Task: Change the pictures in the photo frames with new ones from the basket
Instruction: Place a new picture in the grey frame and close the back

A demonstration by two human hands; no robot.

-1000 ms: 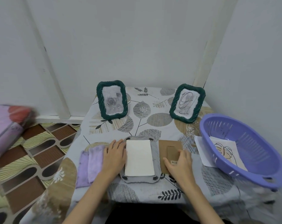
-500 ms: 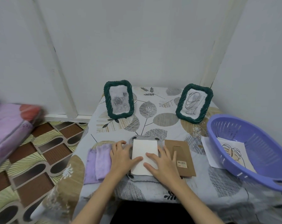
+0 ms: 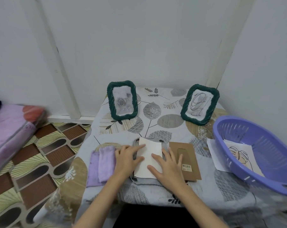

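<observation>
Stage: third frame (image 3: 148,163) open face-down; your left hand (image 3: 125,159) and right hand (image 3: 166,167) press flat on its picture (image 3: 148,155), gripping nothing | Left: backing (image 3: 184,159) beside it unfitted; basket (image 3: 261,155) picture unused

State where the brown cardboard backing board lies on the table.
In the head view, the brown cardboard backing board lies flat right of centre, beside the right hand, between the white sheet and the purple basket.

Bare forearms, no sleeves in view. Left hand (image 3: 125,159) and right hand (image 3: 168,167): no rings, no watch.
</observation>
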